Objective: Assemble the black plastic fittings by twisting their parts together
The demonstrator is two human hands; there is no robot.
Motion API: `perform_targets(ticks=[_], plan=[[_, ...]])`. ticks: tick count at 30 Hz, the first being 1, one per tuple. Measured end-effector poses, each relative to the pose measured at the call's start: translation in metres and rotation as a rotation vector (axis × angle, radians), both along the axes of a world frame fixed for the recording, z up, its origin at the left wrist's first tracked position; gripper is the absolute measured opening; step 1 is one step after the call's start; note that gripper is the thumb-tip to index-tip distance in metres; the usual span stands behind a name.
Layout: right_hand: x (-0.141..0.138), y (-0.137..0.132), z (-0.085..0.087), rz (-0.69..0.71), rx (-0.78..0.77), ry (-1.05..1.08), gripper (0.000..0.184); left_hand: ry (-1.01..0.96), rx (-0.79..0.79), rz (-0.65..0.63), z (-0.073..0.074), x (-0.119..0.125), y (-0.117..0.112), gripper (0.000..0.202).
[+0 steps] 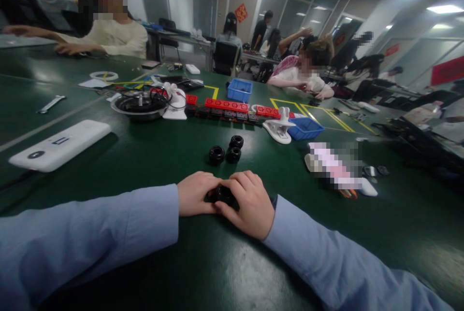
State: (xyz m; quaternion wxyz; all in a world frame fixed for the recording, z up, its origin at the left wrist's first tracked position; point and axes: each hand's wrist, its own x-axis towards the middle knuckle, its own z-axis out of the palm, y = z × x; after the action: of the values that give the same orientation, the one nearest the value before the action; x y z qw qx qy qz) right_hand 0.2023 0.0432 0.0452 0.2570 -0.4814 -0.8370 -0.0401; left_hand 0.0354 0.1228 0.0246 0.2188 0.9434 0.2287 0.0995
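Close in front of me, my left hand and my right hand meet around a small black toy wheel with a chunky tyre. Fingers of both hands are closed on it, and they cover much of its sides. Just beyond my hands, three similar black wheels stand together on the green table: one on the left, one at the front right and one behind.
A row of red blocks lies across the table, with a metal bowl to its left and blue bins about it. White clamps stand near. A white power bank-like device and a wrench lie left. People sit beyond.
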Motion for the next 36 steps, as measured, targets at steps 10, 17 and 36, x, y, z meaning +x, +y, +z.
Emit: perform_targets(ticks=[10,17,36], plan=[[-0.0012,-0.0002,0.0003,0.104,-0.012,0.046,0.027,0.022,-0.016,0.007,0.0016,0.0014,-0.0005,0.024],[-0.0006,-0.0003,0.0013,0.159,0.001,0.046,0.031,0.014,-0.001,0.002,0.0026,0.0011,-0.001,0.028],[0.0002,0.0025,-0.0058,0.247,0.146,0.062,0.023,-0.013,0.001,0.003,0.0028,0.0016,-0.0022,0.031]])
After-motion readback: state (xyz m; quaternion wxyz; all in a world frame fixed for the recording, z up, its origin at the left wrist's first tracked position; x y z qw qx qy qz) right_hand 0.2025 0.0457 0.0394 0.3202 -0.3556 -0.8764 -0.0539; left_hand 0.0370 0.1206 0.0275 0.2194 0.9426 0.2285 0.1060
